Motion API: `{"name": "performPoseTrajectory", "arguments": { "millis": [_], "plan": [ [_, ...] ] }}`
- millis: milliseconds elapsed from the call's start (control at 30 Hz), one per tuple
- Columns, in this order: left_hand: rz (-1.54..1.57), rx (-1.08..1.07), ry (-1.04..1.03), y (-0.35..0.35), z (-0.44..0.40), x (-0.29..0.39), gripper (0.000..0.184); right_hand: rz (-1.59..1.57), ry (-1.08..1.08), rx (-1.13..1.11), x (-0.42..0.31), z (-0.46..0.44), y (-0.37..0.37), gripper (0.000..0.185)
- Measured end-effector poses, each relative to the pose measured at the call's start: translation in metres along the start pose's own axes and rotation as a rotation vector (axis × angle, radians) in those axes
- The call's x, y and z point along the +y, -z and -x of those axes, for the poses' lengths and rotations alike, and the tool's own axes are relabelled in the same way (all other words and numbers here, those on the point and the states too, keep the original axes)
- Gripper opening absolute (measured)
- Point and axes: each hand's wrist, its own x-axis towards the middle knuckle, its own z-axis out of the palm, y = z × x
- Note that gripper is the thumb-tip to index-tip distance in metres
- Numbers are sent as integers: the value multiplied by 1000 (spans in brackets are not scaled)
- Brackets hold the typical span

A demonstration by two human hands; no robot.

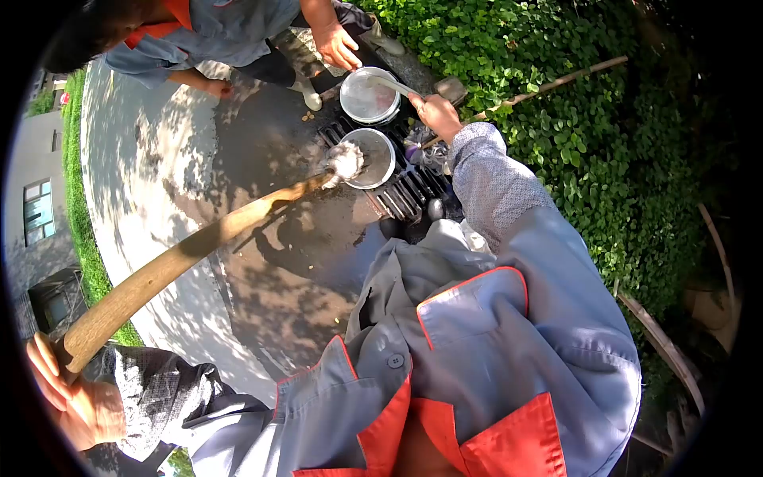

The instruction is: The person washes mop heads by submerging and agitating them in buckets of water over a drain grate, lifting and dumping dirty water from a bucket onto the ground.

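The long wooden pole (191,248) of a mop is gripped near its thick end by the left hand (73,401), with the fingers wrapped around it at the lower left edge of the view. The pole is slanted across the pavement (262,135), and its whitish mop head (345,161) is rested at the left rim of the nearer bucket (392,163), partly over its mouth. By the right hand (435,114), a pale handle (396,85) is clasped and extended over the farther bucket (359,119); what is fixed to its far end cannot be made out. The two buckets are set close together, one beyond the other, beside a dark slotted grate (405,193), part of which is covered by them. Near the right forearm, a crumpled clear plastic bag (429,155) with something purple in it is seen beside the grate. A co-worker in a grey shirt with an orange collar is placed across from the buckets; one of that person's hands (335,46) is held with fingers extended just above the farther bucket, and the other (216,86) is held loosely curled. The right side is filled by a leafy hedge (548,151), crossed by a thin branch (568,78).
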Motion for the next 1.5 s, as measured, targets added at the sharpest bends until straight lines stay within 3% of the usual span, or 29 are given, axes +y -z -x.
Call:
{"name": "performPoseTrajectory", "arguments": {
  "millis": [133, 233, 400, 500, 533, 567, 633, 667, 700, 733, 767, 800, 833, 900, 967, 1033, 1100, 1167, 1233, 1267, 1333, 1400, 1500],
  "plan": [
    [-63, 89, -72, -11, 13, 9, 11, -3, -37, -83, -1, -18, 4, 66],
    [-79, 156, -93, -18, 24, 12, 14, 57, 21, 22, -11, -29, 5, 69],
    [-91, 235, -100, -23, 36, 16, 19, 21, 8, -151, -9, -51, 20, 71],
    [-77, 264, -93, -27, 40, 16, 23, 89, -19, 64, 9, -79, 2, 70],
    [-68, 276, -86, -28, 40, 17, 24, 62, -53, 49, -4, -69, 14, 70],
    [-66, 288, -85, -31, 40, 16, 25, -145, -224, -143, -16, -62, 32, 69],
    [-111, 292, -91, -38, 40, 10, 20, -53, -174, -148, -28, -56, 50, 67],
    [-158, 287, -103, -43, 41, 5, 13, 33, -75, 27, -26, -56, 47, 66],
    [-137, 132, -80, -36, 45, 1, 11, 118, 22, 202, -21, -55, 40, 65],
    [-237, 187, -144, -42, 46, -9, 17, 204, 119, 378, -23, -47, 39, 64],
    [-340, 248, -203, -49, 47, -20, 25, 117, 210, 357, -24, -41, 45, 67],
    [-560, 522, -348, -84, 42, -51, 25, 13, 319, 388, -30, -28, 49, 66],
    [-427, 389, -300, -76, 51, -52, 22, -91, 429, 421, -40, -11, 53, 66],
    [-242, 121, -195, -68, 59, -57, 20, -227, 578, 320, -62, 28, 74, 68],
    [-139, -23, -125, -71, 63, -66, 21, -551, 619, -59, -93, 92, 95, 69],
    [-26, -106, -63, -87, 63, -76, 21, -483, 900, -227, -124, 174, 110, 71],
    [81, -173, -3, -105, 65, -83, 22, -571, 1084, -357, -155, 250, 98, 72],
    [170, -219, 28, -115, 74, -85, 25, -661, 1347, -247, -186, 303, 59, 71],
    [194, -271, 19, -121, 81, -91, 20, -446, 1049, -346, -213, 348, 55, 55],
    [187, -289, -7, -121, 84, -91, 19, -774, 945, -269, -223, 355, 32, 38],
    [184, -303, -55, -115, 88, -88, 16, -949, 935, -175, -234, 380, 40, 20],
    [152, -299, -140, -102, 86, -79, 15, -975, 897, -57, -244, 406, 57, 13],
    [80, -268, -283, -81, 83, -66, 18, -1001, 813, 51, -252, 444, 85, 16]
  ]
}}
